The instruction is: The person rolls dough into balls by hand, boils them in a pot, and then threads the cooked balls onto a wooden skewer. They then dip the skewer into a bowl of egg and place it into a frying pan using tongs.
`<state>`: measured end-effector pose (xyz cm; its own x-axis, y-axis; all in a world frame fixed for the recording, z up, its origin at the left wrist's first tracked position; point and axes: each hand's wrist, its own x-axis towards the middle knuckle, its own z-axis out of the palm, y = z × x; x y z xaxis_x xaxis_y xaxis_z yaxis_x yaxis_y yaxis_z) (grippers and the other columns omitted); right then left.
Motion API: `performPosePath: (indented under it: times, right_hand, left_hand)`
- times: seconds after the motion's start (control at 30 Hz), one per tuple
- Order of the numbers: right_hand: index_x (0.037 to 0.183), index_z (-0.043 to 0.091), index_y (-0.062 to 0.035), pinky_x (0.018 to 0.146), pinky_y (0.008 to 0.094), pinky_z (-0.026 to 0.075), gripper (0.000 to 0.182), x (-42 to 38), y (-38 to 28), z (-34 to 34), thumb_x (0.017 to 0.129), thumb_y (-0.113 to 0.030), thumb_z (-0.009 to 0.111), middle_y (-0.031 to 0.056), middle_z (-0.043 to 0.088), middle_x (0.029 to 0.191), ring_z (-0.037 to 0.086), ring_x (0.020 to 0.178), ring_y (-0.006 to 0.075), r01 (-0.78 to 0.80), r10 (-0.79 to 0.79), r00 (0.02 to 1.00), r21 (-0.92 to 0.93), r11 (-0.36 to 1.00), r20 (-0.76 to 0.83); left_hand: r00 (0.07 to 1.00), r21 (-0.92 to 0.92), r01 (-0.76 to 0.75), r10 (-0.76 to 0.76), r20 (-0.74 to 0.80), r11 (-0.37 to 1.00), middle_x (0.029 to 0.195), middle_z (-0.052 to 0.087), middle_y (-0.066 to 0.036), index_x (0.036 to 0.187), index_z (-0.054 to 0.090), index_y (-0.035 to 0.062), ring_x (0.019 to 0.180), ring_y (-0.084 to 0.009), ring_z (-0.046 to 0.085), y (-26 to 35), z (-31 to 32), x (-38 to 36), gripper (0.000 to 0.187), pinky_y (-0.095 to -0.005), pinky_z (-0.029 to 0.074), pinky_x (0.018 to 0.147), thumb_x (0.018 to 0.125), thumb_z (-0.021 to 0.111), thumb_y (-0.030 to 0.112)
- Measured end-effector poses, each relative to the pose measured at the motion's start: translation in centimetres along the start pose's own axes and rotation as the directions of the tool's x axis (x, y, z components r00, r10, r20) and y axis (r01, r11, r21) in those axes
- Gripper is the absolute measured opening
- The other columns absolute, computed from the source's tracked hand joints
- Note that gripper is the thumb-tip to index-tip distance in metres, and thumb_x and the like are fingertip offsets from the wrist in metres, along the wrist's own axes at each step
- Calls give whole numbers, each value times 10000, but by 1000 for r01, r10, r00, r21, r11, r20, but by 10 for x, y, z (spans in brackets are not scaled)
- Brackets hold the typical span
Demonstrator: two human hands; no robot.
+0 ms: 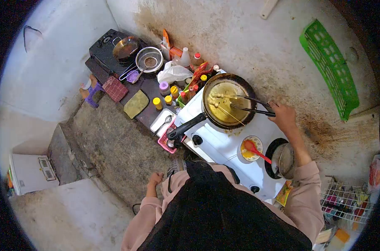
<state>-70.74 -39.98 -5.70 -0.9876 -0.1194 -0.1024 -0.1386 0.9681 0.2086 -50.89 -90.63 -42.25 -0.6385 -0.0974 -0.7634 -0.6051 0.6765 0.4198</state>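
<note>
The right hand (283, 117) is gripping the black tongs (261, 105), whose tips are reaching over the oil in the frying pan (211, 112), where a skewer of pale balls (217, 104) is lying, just beyond the hand across the pan's rim. The left hand (157, 178) is hanging well apart from the pan, beside the body, its fingers appearing curled around nothing visible. A patterned bowl (245, 154) holding a red spoon (252, 147) is resting on the white stove (223, 144), near the pan.

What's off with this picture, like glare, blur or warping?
Head view: round fisheye edge with black corners, walls bowed; bright sheen on the stove, washed-out pale wall at left; fine lettering on the bottles too small to read.
</note>
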Motion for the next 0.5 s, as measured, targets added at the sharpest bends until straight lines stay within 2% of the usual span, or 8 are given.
performPosePath:
  times: [0.07, 0.17, 0.3, 0.37, 0.4, 0.47, 0.5]
  right_hand:
    - [1122, 520, -127, 730, 404, 449, 552, -3, 0, -7, 625, -279, 706, 99, 552, 1025, 546, 909, 288, -62, 59, 997, 55, 997, 55]
    - [1033, 600, -158, 640, 372, 463, 495, 0, -7, -14, 589, -348, 710, 92, 602, 843, 581, 792, 260, -95, 100, 994, 104, 990, -45]
    - [1016, 609, -157, 647, 374, 459, 444, 12, -16, 9, 621, -339, 695, 99, 601, 833, 581, 790, 264, -45, 63, 992, 161, 986, -112]
    - [1027, 603, -158, 650, 373, 458, 439, 13, -29, 7, 634, -334, 688, 95, 598, 839, 581, 785, 263, -19, 38, 991, 146, 989, -131]
    - [1062, 576, -158, 674, 384, 458, 465, 14, -30, 9, 649, -347, 676, 96, 584, 871, 573, 810, 270, -27, 39, 996, 140, 990, -86]
    - [1132, 521, -159, 723, 406, 458, 518, 15, -30, 15, 679, -371, 653, 98, 558, 936, 557, 860, 283, -45, 45, 999, 123, 991, 6]
    - [1134, 518, -161, 720, 406, 460, 516, 15, -30, 17, 681, -367, 652, 96, 555, 934, 558, 856, 283, -43, 43, 999, 109, 993, 4]
  left_hand:
    - [1000, 16, -14, 14, 6, 1000, 639, 615, -141, 664, 631, 26, 668, -274, 611, -1, -1, 2, 376, -364, 456, 651, 729, 533, 383]
    - [1000, 32, -18, 18, 9, 999, 641, 617, -131, 655, 629, 37, 677, -274, 611, -8, 1, 7, 375, -366, 454, 650, 730, 531, 391]
    - [999, -49, 26, -24, 32, 998, 654, 621, -125, 654, 632, 48, 698, -275, 613, -19, 6, 16, 372, -366, 456, 656, 732, 525, 396]
    - [993, 106, -117, 118, -6, 988, 661, 621, -134, 658, 632, 43, 706, -284, 612, -26, 10, 23, 380, -371, 457, 662, 732, 524, 400]
    - [982, 184, -183, 189, -15, 966, 664, 621, -139, 660, 633, 41, 710, -289, 612, -30, 11, 25, 385, -373, 457, 665, 732, 523, 402]
    - [994, 96, -103, 106, -26, 990, 674, 620, -153, 666, 632, 31, 718, -299, 611, -31, 12, 25, 397, -381, 456, 672, 730, 524, 408]
    - [998, 52, -63, 64, -27, 997, 679, 619, -160, 669, 631, 27, 721, -305, 610, -29, 12, 23, 403, -386, 456, 675, 729, 525, 411]
